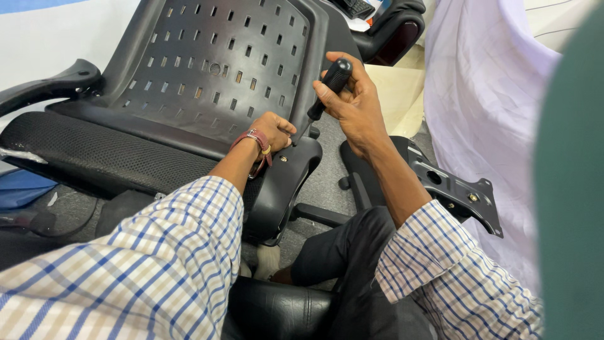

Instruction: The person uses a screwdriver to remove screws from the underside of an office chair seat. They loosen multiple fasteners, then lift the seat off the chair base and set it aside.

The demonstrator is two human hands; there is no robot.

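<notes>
The screwdriver [327,88] stands tilted over the armrest [283,182] of the chair [207,69] lying on the floor, our right hand [352,104] clenched around its handle while our left hand [274,132] pinches its tip.

We grip the black screwdriver [328,88] in our right hand [353,104], its tip angled down toward the chair armrest [284,182]. Our left hand [272,130] rests closed against that armrest, just beside the tip. Above both hands lies the perforated chair back [214,63]. Right of our right forearm sits a black metal bracket [459,192].
</notes>
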